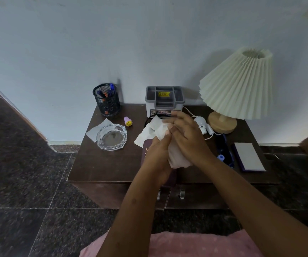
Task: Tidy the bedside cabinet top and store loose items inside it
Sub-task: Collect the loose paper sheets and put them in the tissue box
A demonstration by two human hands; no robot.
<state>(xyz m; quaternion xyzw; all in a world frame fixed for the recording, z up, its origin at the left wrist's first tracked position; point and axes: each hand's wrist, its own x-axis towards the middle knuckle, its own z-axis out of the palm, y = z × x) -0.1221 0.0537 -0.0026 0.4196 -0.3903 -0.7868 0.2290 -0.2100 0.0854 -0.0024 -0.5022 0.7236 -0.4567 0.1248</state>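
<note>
tissue [154,129]: white, crumpled, one end loose; over the middle of the table [101,164], at 3 o'clock from the glass ashtray [111,137]
left grip [157,154]: fingers curled round tissue from below
right grip [186,134]: fingers straight, slightly blurred, pressing flat on tissue

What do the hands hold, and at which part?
A crumpled white tissue, at its middle: the left hand curls its fingers round it, and the right hand presses it from the other side. Both ends stick out.
</note>
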